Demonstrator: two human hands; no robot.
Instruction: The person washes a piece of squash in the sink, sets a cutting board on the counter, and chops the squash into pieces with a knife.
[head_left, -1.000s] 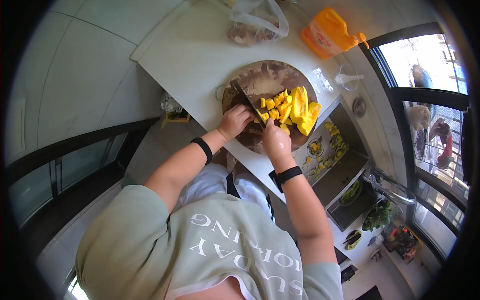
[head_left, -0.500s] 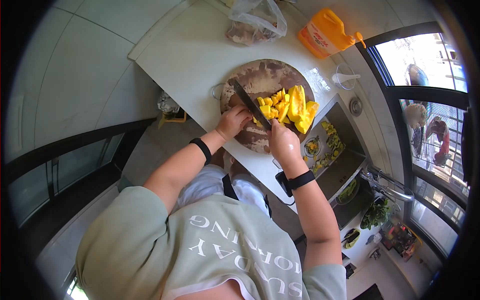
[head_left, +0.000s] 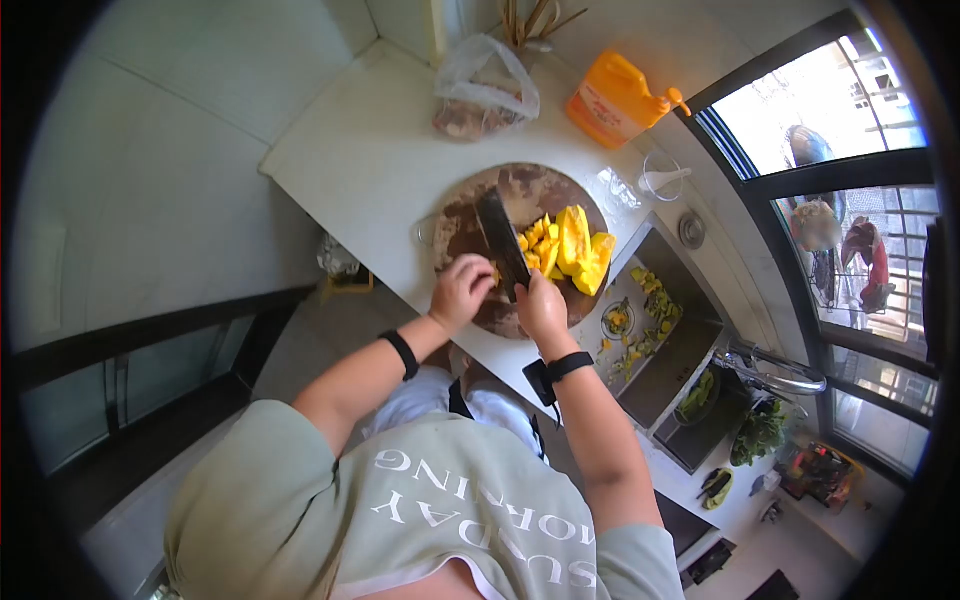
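Observation:
My right hand (head_left: 543,308) grips the handle of a dark, broad-bladed kitchen knife (head_left: 502,237) over a round wooden chopping board (head_left: 465,215). The blade points away from me and hides part of the board. Right of it lie small cut pumpkin pieces (head_left: 540,240) and larger yellow pumpkin wedges (head_left: 573,245). On the blade's left side is my left hand (head_left: 462,292), fingers curled together, with a bit of yellow pumpkin showing at the fingertips. The hand partly covers that bit.
A sink (head_left: 655,365) with peelings sits right of the board. Behind the board are a plastic bag of what looks like meat (head_left: 480,118) and an orange jug (head_left: 615,100). A clear container with a white spoon (head_left: 660,180) stands by the window. Leafy greens (head_left: 758,435) lie farther right.
My left hand has drawn back a little from the blade. The knife has shifted and shows more of its broad side. The whole view has moved, with the board appearing lower.

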